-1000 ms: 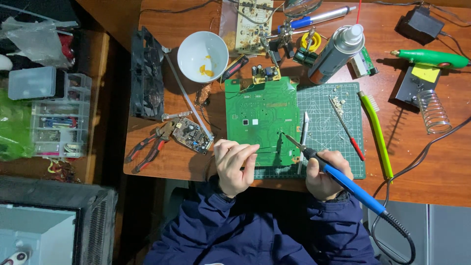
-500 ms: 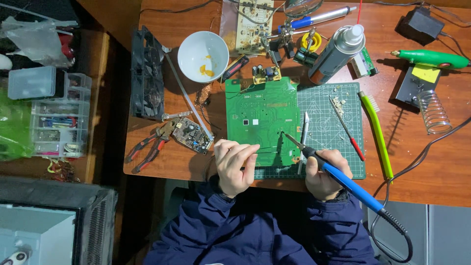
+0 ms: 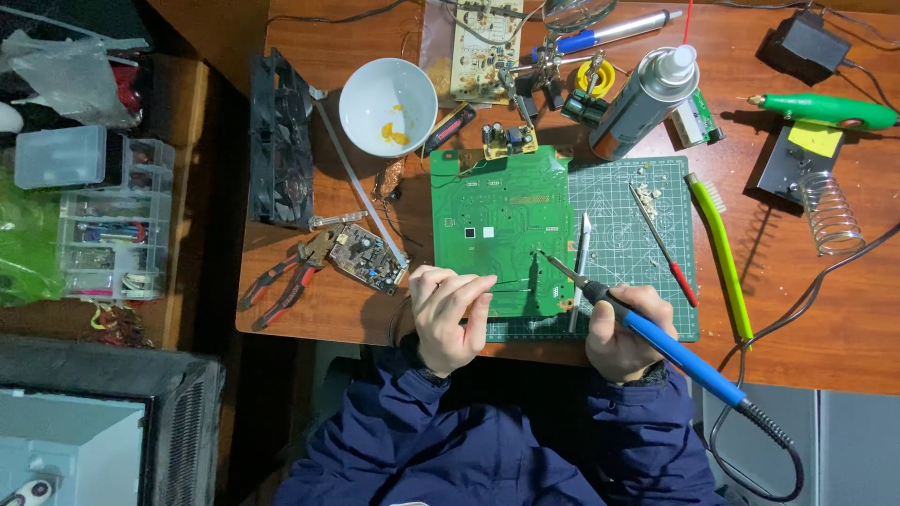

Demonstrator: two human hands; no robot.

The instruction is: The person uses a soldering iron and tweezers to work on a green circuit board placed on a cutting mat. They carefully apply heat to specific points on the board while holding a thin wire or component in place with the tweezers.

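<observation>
My right hand (image 3: 626,334) is closed in a pencil grip around the blue-handled soldering iron (image 3: 656,339), whose tip points toward ten o'clock and rests on or just over the green circuit board (image 3: 502,234) near its right edge. My left hand (image 3: 448,314) sits on the board's lower left corner, fingers curled around a thin strand that looks like solder wire (image 3: 511,280) running toward the tip. The board lies partly on the green cutting mat (image 3: 628,244), at the middle of the wooden table (image 3: 825,309). I judge the main risks to be the hot tip sliding off the joint and bridging nearby tracks, or my left fingertips creeping too close to it, since they feed from just beside the iron. The iron's cable (image 3: 769,422), looping off at five o'clock, could tug my grip. I cannot tell whether tip and board truly touch, the wire is barely visible, and my left thumb is hidden.
</observation>
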